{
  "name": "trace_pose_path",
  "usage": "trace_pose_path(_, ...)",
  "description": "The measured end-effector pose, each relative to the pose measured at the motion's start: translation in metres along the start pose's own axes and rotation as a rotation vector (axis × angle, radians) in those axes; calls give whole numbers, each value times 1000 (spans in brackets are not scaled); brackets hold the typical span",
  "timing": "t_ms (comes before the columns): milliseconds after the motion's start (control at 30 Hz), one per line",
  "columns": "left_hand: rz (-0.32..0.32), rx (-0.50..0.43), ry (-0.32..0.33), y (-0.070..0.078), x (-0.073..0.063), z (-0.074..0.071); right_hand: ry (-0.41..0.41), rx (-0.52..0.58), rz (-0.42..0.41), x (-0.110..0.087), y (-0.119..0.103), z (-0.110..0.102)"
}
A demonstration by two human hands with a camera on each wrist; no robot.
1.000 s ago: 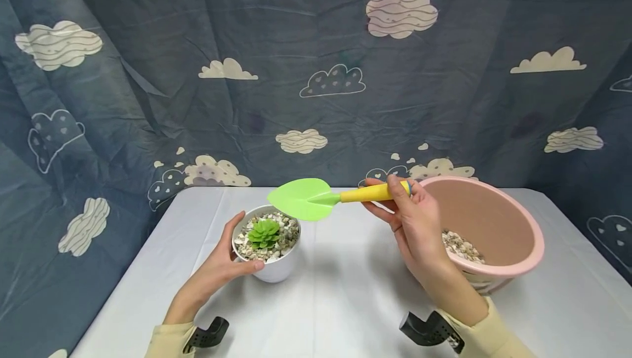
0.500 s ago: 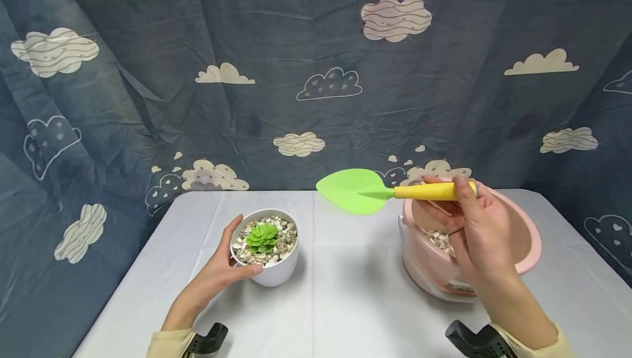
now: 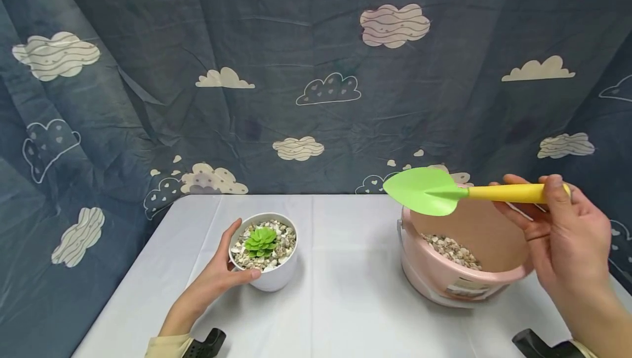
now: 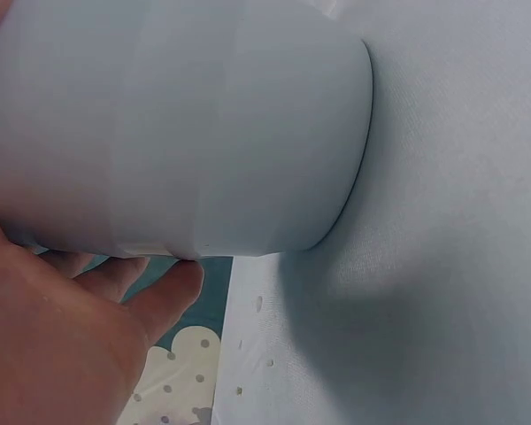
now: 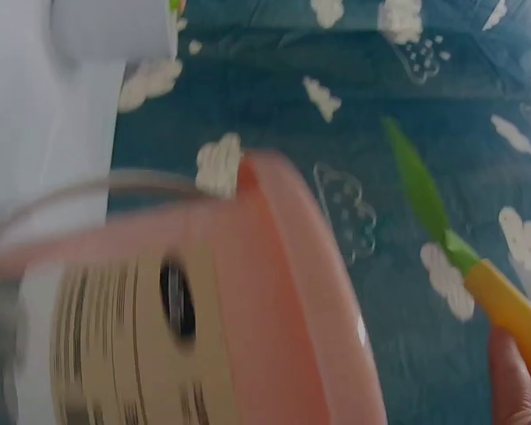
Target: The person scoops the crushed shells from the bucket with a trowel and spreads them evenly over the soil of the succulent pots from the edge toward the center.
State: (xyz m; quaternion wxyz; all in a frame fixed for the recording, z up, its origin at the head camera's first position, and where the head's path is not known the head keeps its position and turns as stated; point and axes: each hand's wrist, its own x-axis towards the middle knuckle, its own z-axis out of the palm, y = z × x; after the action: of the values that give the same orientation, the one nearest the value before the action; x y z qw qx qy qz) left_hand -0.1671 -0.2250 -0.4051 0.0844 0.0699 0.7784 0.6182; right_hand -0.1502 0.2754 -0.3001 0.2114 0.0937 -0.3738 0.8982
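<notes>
My left hand [image 3: 217,278] holds a white plant pot [image 3: 276,278] on the left of the table, thumb at the near rim and fingers round the far side. Pebbles [image 3: 283,240] fill the pot round a small green succulent [image 3: 261,241]. In the left wrist view the pot's wall [image 4: 186,124] takes up the upper left, with fingertips along it. My right hand [image 3: 573,237] grips a toy garden trowel by its yellow handle [image 3: 508,193], level above the pink bucket [image 3: 424,259]. The trowel's green blade [image 3: 424,191] points left, bare on top. In the right wrist view the trowel [image 5: 425,195] stands beyond the bucket's rim.
The pink bucket stands on the right of the white-covered table [image 3: 345,303] with pebbles [image 3: 451,251] in its bottom. Its handle [image 5: 115,181] hangs at the side. A dark cloth with cloud prints [image 3: 316,45] hangs behind the table.
My right hand has carried the trowel from beside the plant pot rightward to over the bucket. My left hand has stayed on the pot.
</notes>
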Motion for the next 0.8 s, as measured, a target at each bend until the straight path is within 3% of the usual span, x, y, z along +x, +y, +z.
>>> trace_pose_path(200,5,6,2,0,0,0,28,-96,-116,15,-16,-20)
trace_pose_path(400,2,0,0,-2,0,1,34,-307,-215,32,-27,-37)
trace_pose_path(567,8,-3,-4,-3,-1,1,-15,-535,-185,44,-28,-48)
trace_pose_path(733,10,-2,-8,-1,-1,0,-157,-778,-108,50,-20,-57)
trace_pose_path(800,10,-4,-10,-1,0,0,-202,-829,-66,49,-16,-58)
